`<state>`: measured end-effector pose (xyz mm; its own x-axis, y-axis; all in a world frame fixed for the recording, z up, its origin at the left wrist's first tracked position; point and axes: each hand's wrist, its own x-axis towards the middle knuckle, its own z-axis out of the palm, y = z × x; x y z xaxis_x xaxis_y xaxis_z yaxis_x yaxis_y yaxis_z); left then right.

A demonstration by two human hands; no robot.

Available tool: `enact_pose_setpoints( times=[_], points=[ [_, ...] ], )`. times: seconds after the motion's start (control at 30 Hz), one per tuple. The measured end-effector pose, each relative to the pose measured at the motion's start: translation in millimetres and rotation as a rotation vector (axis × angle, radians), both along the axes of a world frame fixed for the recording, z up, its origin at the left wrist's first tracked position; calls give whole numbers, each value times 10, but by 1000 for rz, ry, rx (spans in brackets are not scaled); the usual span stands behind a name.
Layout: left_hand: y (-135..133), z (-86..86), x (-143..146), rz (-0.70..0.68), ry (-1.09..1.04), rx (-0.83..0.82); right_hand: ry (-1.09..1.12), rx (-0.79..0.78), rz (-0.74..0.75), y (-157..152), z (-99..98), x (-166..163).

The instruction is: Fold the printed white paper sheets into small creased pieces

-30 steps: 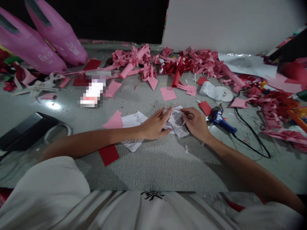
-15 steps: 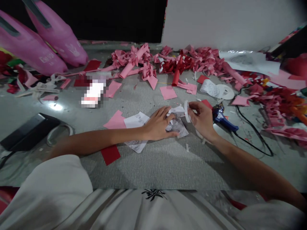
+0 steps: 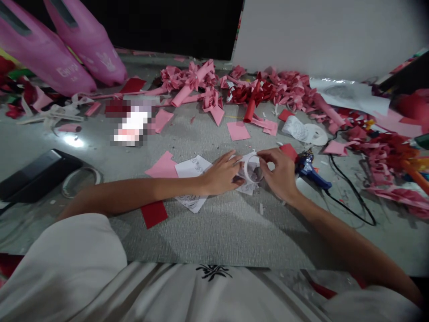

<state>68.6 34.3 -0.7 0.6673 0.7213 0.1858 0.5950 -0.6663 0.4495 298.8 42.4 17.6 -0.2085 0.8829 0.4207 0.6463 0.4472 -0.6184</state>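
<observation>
My right hand (image 3: 278, 172) pinches the upper right edge of a narrow white tape roll (image 3: 246, 170), which stands tilted just above the table with its round hole facing me. Behind and below the roll lies white paper with dark print (image 3: 247, 188), partly hidden by it. On that paper's left side rests my left hand (image 3: 221, 173), fingers apart and stretched toward the roll. Whether its fingertips touch the roll I cannot tell. Under my left wrist are another printed paper sheet (image 3: 191, 203) and a pink paper piece (image 3: 162, 166). A dark red paper square (image 3: 154, 214) lies nearer me.
A blue glue gun (image 3: 313, 175) with a black cable lies right of my right hand. Heaped pink and red paper shapes (image 3: 197, 78) line the back. At left are a black device (image 3: 40, 174), a larger white ring (image 3: 69, 185) and two pink bottles (image 3: 90, 40).
The tape roll has turned from edge-on to showing its hole and moved left toward my left hand. My right hand came along; my left fingers have drawn in slightly.
</observation>
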Motion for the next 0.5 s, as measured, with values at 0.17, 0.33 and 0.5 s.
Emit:
enact_pose_setpoints(
  times=[0.17,0.33,0.5],
  points=[
    [-35,-17,-19,-8,-7,-38,-130,-27,61,3,-45,-10],
    [-75,-21,-48,48,-184,-159,-133,-3,42,27,-113,19],
    [-70,-83,-57,-14,-379,-112,-205,97,111,-38,-85,-9]
  ],
)
